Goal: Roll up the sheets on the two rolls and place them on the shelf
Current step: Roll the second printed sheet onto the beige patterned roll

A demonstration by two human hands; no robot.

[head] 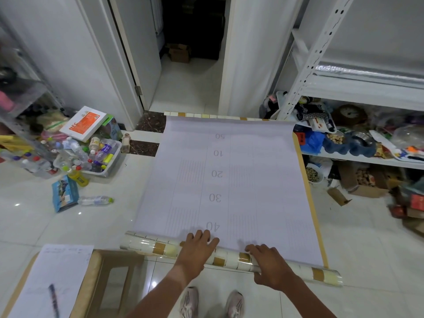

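Note:
A long sheet (229,180) lies unrolled on the floor, its pale back face up with numbers printed down the middle. Its near end is wound into a roll (149,246) patterned with cream and tan tiles. My left hand (197,246) rests flat on top of the roll near its middle. My right hand (270,262) grips the roll further right, fingers curled over it. The white metal shelf (367,92) stands at the right, and a shiny silver roll (367,71) lies on its upper level. The sheet's far end reaches the doorway.
A tub of plastic bottles (91,157) and boxes sit on the floor at left, with a loose bottle (95,200) nearby. A stool with paper on it (57,278) is at lower left. Clutter fills the lower shelf levels (358,143). My shoes (211,301) are just behind the roll.

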